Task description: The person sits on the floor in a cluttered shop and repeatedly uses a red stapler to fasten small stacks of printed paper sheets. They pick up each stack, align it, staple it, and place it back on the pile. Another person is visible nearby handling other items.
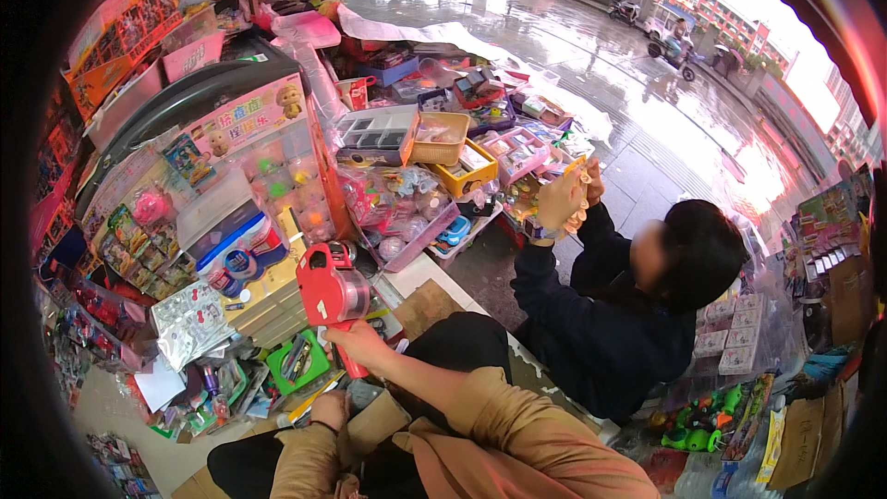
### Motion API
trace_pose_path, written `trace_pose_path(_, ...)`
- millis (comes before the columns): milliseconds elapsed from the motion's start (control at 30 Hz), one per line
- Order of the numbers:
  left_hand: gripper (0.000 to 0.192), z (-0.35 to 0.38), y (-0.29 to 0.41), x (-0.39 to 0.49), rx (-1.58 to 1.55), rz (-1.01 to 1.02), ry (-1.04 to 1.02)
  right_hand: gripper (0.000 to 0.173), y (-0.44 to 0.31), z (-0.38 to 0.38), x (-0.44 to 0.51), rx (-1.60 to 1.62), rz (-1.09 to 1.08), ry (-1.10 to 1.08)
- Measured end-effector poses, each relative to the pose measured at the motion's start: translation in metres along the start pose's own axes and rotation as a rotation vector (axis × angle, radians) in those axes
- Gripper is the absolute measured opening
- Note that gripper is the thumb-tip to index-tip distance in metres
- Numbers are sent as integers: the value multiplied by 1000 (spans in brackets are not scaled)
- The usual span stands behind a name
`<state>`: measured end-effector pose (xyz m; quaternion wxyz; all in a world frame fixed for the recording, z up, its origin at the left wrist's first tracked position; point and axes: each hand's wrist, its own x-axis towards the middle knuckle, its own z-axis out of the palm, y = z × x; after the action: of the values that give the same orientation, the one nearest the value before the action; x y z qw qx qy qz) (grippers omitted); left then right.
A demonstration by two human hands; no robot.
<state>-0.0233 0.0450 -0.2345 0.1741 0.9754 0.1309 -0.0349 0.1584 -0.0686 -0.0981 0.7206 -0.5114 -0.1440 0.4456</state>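
My right hand (362,345) grips the handle of a red plastic hand-held device (324,291) with a clear round drum on its side. Its exact kind is unclear. It is raised in front of a stack of yellowish boxes (276,305). My left hand (331,407) is low by my lap, beside a small open cardboard box (378,423); its fingers are mostly hidden. Just beyond that hand lies a green plastic tray (298,364) with pens or similar small items in it. A flat piece of brown cardboard (424,306) lies beyond my right forearm.
A person in dark clothing (610,319) is close on my right, holding up a strip of small gold-coloured pieces (576,211). Ahead, a purple-edged bin of balls (416,232) and a yellow basket (468,170) crowd the stall. A clear box with blue trim (232,229) stands left.
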Motion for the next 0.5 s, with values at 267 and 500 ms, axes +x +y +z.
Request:
trace_pose_path(267, 30, -130, 2, -18, -333, -140, 540, 14, 5, -8, 15, -232, -157, 115)
trace_pose_path(500, 34, -159, -27, -32, -335, -351, 753, 22, -28, -14, -5, 166, -2, -64)
